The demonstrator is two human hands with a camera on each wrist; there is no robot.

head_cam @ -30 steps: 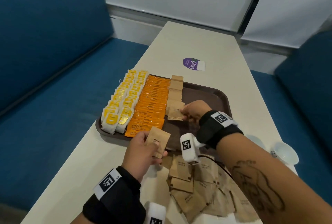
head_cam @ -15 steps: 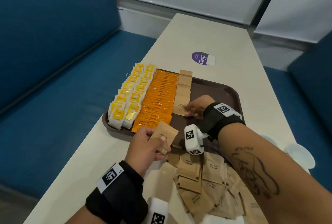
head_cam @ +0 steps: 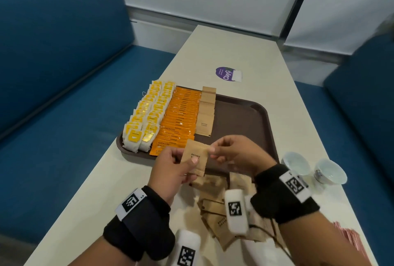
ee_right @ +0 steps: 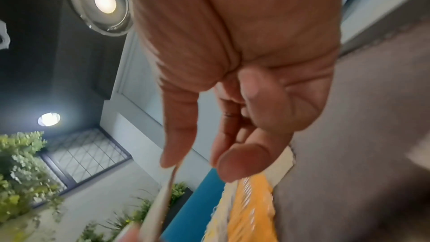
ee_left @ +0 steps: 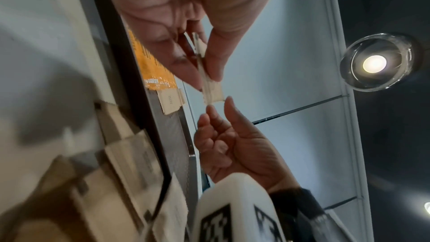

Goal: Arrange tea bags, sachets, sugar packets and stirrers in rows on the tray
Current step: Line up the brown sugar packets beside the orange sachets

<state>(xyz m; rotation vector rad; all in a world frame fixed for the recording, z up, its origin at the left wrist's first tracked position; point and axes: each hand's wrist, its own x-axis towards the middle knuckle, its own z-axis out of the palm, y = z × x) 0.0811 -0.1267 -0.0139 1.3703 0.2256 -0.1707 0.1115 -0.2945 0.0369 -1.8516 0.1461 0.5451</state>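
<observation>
My left hand (head_cam: 187, 165) pinches a brown sugar packet (head_cam: 195, 157) between thumb and fingers, just above the near edge of the brown tray (head_cam: 238, 120). My right hand (head_cam: 213, 150) has come to the packet's upper right corner. In the right wrist view its thumb touches the packet (ee_right: 163, 200) edge while the forefinger stays apart. On the tray lie two rows of yellow tea bags (head_cam: 149, 116), a row of orange coffee sachets (head_cam: 181, 116) and a partial row of brown sugar packets (head_cam: 206, 112). The left wrist view shows the packet (ee_left: 213, 91) held edge-on.
A loose pile of brown sugar packets (head_cam: 215, 206) lies on the table under my wrists. Two small white cups (head_cam: 296, 163) stand to the right of the tray. A pink stack (head_cam: 349, 238) sits at the table's right edge. A purple sticker (head_cam: 227, 73) lies beyond the tray. Blue sofas flank the table.
My right hand has left the sugar row on the tray and moved back to the packet in my left hand. My left hand has shifted the packet right.
</observation>
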